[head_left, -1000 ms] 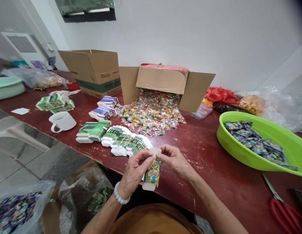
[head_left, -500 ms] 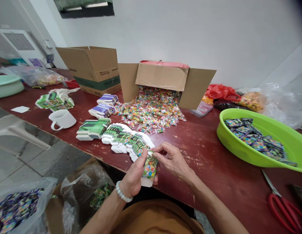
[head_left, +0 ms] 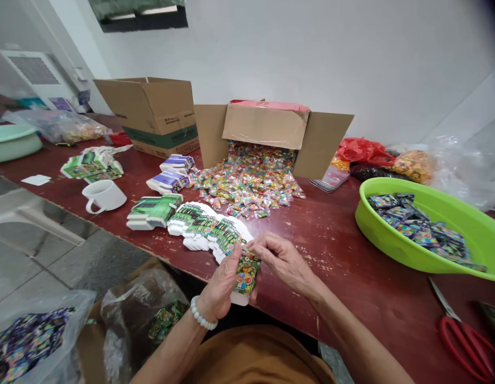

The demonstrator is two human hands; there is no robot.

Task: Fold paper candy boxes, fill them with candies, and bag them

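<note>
My left hand (head_left: 222, 285) grips a small green printed carton (head_left: 246, 274) upright near the table's front edge, thumb along one side and fingers behind. A white flap shows at the carton's lower end. At its top end my right hand (head_left: 281, 258) is closed, thumb and forefinger pinching the upper edge; the fingers cover what exactly is between them. Just beyond the hands lies a fanned row of flat green cartons (head_left: 209, 229). Left of that row is a stack of green cartons (head_left: 153, 210). A heap of small wrapped candies (head_left: 251, 184) spreads behind the row.
The candies spill from a tipped cardboard box (head_left: 267, 125). At right stands a green basin (head_left: 369, 226) with dark packets; red-handled scissors (head_left: 463, 336) lie nearer. A white mug (head_left: 107, 196), purple cartons (head_left: 169, 181) and an upright cardboard box (head_left: 159, 117) are left. Plastic bags (head_left: 127, 314) sit below the table edge.
The fingers of my right hand have shifted slightly at the carton's top, and the white piece seen there before is no longer visible. The carton has turned slightly in my left hand.
</note>
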